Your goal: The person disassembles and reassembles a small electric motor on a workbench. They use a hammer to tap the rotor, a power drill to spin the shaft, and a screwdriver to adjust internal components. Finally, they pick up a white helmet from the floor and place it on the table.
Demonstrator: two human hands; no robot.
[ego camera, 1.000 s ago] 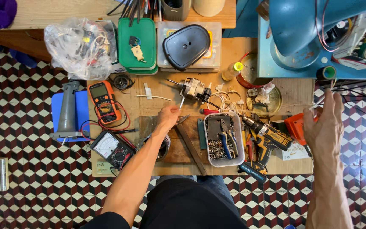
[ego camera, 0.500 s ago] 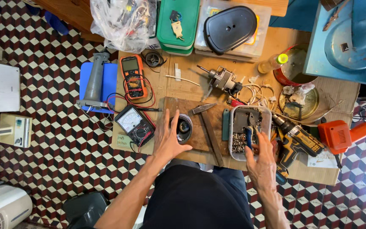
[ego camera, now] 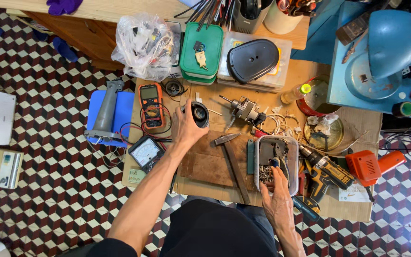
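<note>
My left hand (ego camera: 184, 129) grips a round black part (ego camera: 200, 114), lifted above the wooden workbench (ego camera: 215, 173) near its left middle. My right hand (ego camera: 278, 196) reaches into a grey plastic tray (ego camera: 274, 148) of screws and small metal parts at the front of the bench; its fingertips touch the contents, and whether they pinch anything is hidden. A small motor assembly with a shaft (ego camera: 244, 110) lies just beyond the black part. A dark metal bar (ego camera: 234, 169) lies on the wooden board between my hands.
An orange multimeter (ego camera: 151, 105) and an analogue meter (ego camera: 145, 152) sit at the bench's left. A yellow-black drill (ego camera: 323, 173) and an orange power tool (ego camera: 369, 165) lie right. Green boxes (ego camera: 200, 52), a clear bag of parts (ego camera: 143, 45) and a black lid (ego camera: 253, 59) stand behind.
My left hand picked the round black part off the board and raised it toward the back left. My right hand stays at the grey tray, now reaching deeper in.
</note>
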